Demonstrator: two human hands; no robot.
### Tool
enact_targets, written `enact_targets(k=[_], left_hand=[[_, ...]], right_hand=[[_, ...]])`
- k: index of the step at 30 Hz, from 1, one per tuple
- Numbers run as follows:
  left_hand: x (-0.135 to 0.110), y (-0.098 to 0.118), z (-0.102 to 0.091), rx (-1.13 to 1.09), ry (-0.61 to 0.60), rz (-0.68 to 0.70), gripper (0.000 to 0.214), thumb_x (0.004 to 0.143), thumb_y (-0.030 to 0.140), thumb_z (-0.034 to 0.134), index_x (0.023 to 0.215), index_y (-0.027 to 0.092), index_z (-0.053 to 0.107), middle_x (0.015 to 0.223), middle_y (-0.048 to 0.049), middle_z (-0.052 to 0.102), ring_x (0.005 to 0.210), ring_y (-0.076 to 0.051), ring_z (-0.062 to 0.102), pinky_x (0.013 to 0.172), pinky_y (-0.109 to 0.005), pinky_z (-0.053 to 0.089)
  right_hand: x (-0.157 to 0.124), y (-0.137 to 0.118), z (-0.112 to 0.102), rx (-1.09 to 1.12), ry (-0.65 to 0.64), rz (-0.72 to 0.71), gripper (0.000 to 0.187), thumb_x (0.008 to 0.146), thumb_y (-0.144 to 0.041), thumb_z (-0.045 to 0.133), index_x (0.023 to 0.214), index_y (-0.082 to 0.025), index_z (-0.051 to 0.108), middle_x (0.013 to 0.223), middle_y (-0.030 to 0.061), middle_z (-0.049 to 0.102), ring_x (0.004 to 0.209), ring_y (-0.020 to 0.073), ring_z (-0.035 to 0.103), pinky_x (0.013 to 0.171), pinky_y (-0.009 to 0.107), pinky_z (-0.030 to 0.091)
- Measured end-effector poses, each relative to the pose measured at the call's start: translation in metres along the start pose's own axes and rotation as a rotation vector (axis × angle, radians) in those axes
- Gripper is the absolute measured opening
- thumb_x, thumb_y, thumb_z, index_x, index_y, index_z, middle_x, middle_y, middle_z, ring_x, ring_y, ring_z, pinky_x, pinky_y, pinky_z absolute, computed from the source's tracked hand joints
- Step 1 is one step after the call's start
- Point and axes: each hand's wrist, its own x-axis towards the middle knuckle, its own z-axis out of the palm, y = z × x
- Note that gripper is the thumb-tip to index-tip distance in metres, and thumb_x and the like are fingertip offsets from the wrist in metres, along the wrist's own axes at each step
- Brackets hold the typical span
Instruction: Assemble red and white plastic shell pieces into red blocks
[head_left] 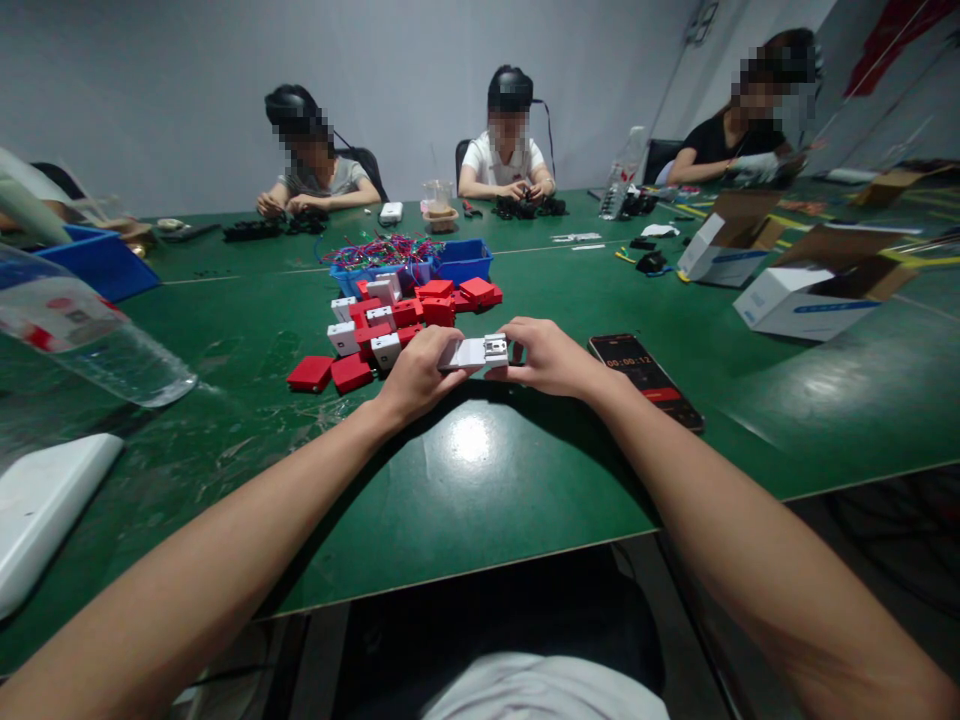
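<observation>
Between both hands, above the green table (525,470), is a small white plastic case (469,352) with a slotted, metal-looking end on its right. My left hand (420,375) is closed around the case's left part. At the right end, the thumb and fingers of my right hand (551,358) pinch the slotted piece (496,348); whether it is a separate part I cannot tell. Just beyond my left hand lies a pile of red boxes (352,374) and white cases (343,338), some stacked on others.
A phone (645,380) showing a timer lies by my right forearm. Behind the pile stand blue bins (463,262), one full of coloured wires (386,255). A plastic bottle (97,330) and white device (52,510) are at left, open cartons (806,300) at right. Three people sit opposite.
</observation>
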Motion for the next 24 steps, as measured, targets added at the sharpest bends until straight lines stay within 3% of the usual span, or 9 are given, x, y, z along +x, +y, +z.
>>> enact_targets(k=[8,13,19,24], left_hand=[[0.0,-0.003,0.003,-0.017,-0.058,-0.016,0.033,0.082,0.028,0.063,0.112,0.017,0.055,0.108,-0.0111,0.066,0.099,-0.025,0.064,0.087,-0.038,0.053],[-0.001,-0.001,0.004,0.015,-0.099,-0.115,0.044,0.08,0.027,0.062,0.12,0.016,0.047,0.109,-0.0126,0.065,0.097,-0.028,0.066,0.082,-0.04,0.054],[-0.001,0.005,0.002,0.029,-0.124,-0.191,0.048,0.08,0.038,0.066,0.119,0.019,0.046,0.109,-0.0124,0.067,0.094,-0.028,0.069,0.078,-0.04,0.055],[-0.001,0.009,-0.001,0.017,-0.161,-0.184,0.05,0.082,0.052,0.064,0.115,0.017,0.052,0.11,-0.0135,0.066,0.096,-0.03,0.067,0.081,-0.042,0.055]], right_hand=[[0.0,0.001,0.0,-0.032,-0.052,0.05,0.028,0.078,-0.037,0.078,0.092,-0.013,0.07,0.087,0.0074,0.067,0.074,0.0164,0.055,0.065,0.026,0.035],[0.0,0.003,0.0,-0.041,-0.049,0.051,0.03,0.079,-0.038,0.077,0.095,-0.014,0.071,0.089,0.0081,0.068,0.076,0.0181,0.057,0.067,0.028,0.037],[-0.001,0.008,-0.003,-0.048,-0.032,0.077,0.035,0.081,-0.033,0.076,0.112,-0.017,0.071,0.102,0.0113,0.07,0.092,0.0234,0.063,0.076,0.031,0.044],[-0.001,0.012,-0.004,-0.055,-0.038,0.12,0.039,0.081,-0.029,0.075,0.117,-0.017,0.071,0.103,0.0115,0.07,0.089,0.0224,0.063,0.079,0.032,0.046]])
